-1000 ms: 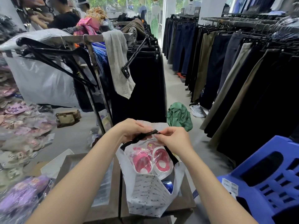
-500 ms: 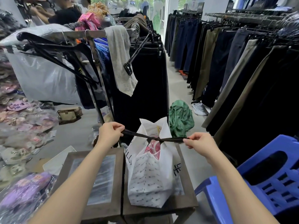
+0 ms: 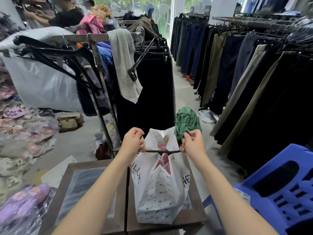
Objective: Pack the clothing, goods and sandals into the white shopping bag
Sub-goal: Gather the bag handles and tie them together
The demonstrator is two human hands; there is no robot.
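Observation:
The white shopping bag [image 3: 159,192] with small printed logos stands upright on a dark wooden table [image 3: 94,168]. Its mouth is pinched nearly closed, and a strip of pink wrapped goods [image 3: 162,160] shows through the gap. A black drawstring [image 3: 163,151] runs taut across the bag's top. My left hand [image 3: 133,141] grips the string's left end and my right hand [image 3: 192,143] grips its right end, each fist closed just beside the bag's upper corners. The sandals are hidden inside the bag.
A blue plastic stool [image 3: 277,189] stands at the right. A metal clothes rack [image 3: 101,78] with black garments rises behind the table. A green bundle [image 3: 186,122] lies on the floor. Packaged slippers [image 3: 22,126] pile at the left; trousers [image 3: 237,65] line the right.
One second ago both hands were together at the open bag's top, pink sandals visible. They then pulled the black string apart sideways, cinching the mouth. Now they stand closer in, string taut.

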